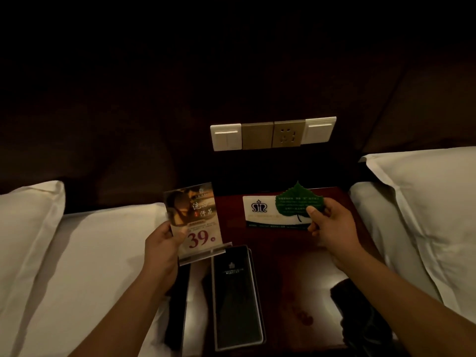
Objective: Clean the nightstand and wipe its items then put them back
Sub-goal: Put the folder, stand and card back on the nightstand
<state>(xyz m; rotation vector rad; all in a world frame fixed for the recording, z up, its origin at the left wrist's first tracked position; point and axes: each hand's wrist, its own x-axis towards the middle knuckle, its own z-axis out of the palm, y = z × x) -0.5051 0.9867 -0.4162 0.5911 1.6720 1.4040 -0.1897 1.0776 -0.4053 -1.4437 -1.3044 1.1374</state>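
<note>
So the nightstand (288,256) sits between two beds, dark reddish wood, pretty dim lighting overall. Both arms come in from the bottom of the view, stretched forward over the surface. The left hand (161,249) is wrapped around the left edge of a clear sign holder (193,220), the kind with a promo card inside showing a big red "39", thumb on the front face and the other fingers behind, holding it upright and a bit tilted at the nightstand's front left corner, its clear foot just above a black folder (235,297). That folder lies flat along the nightstand's left side, and a second dark flat thing is beside it, half hidden under the left forearm, can't tell what it is. The right hand (329,224) is pinching a green leaf-shaped card (297,202) by its lower right edge, thumb on top, holding it over the right end of a white card (268,211) with a blue crown logo that lies flat at the back of the nightstand. A dark cloth (358,310) lies bunched at the nightstand's front right corner, under the right forearm. On the wall above the nightstand there's a switch panel (273,134) with an outlet. White pillows (425,199) on both sides.
</note>
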